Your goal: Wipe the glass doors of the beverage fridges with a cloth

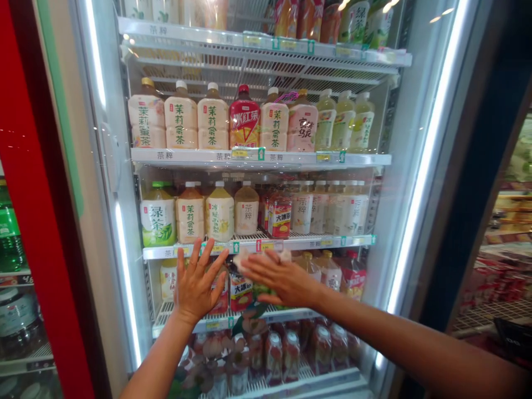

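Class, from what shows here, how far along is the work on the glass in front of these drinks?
Done: no finished patch can be confirmed, though bottle labels read clearly through the glass.
In hand: the right hand lies flat over a crumpled white cloth or tissue; the left hand is spread open, holding nothing.
Left: probably the purple scribble above the hands, if it is on the glass.

bright vertical strip lights both sides, glare on glass, edges apparently stretched, right side blurred

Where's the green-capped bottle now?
In the head view, the green tea bottle stands at the left end of the shelf above the left hand, beside a jasmine tea bottle.
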### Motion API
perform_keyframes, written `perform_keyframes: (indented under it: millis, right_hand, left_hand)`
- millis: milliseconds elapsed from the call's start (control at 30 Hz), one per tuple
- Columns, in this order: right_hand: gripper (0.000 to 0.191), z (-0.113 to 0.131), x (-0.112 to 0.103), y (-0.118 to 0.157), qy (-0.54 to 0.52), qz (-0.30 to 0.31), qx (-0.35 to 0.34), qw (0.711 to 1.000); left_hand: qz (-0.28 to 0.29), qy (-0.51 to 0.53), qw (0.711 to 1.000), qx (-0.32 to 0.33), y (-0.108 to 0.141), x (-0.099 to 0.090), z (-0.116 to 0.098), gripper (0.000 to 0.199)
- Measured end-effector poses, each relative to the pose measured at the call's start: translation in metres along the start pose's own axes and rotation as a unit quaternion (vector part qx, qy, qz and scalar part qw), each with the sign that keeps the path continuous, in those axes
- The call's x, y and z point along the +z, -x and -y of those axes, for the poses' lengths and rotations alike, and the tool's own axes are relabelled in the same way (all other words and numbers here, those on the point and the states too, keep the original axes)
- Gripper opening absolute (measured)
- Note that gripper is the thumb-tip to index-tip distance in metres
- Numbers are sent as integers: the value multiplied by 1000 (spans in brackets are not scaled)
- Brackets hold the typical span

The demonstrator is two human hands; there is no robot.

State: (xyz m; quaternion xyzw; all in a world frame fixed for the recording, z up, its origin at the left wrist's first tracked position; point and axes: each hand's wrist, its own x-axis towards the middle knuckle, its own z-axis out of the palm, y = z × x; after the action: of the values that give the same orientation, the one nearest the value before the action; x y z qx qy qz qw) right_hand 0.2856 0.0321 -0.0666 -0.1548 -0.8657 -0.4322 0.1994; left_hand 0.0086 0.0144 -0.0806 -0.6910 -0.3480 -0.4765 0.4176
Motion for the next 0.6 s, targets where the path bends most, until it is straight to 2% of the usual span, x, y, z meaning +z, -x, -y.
perform_keyframes:
  millis: [67,100,167,200,300,333,400,500,600]
  right_hand:
    - [79,-22,-11,-27,43,-44,126,990]
    - [84,-26,-13,-38,60,-65,184,979]
    - [87,-16,-9,-54,69,-81,231,967]
    - [86,-5,-3,-58,61,-74,213,972]
    - [81,35,12,-63,-3,-23,96,995]
    - [80,45,15,-65,-28,-10,77,997]
    - [75,55,13,-71,-74,1,86,994]
    - [66,50,-6,-80,-122,0,105,987]
    - [59,28,-33,-67,-119,-11,56,991]
  left_hand:
    - [-1,-2,1000,2,0,0,1,70]
    - [1,0,1000,2,0,0,2,70]
    - [5,15,1000,3,1,-1,5,71]
    - [9,25,1000,7,1,-2,6,73]
    - [9,52,999,13,2,-7,2,80]
    - [6,63,998,5,1,-8,-3,82]
    - [5,98,995,-21,-3,-7,-20,80]
    - [-8,149,985,-88,-9,3,-49,71]
    - [-28,134,981,-136,-9,14,-66,71]
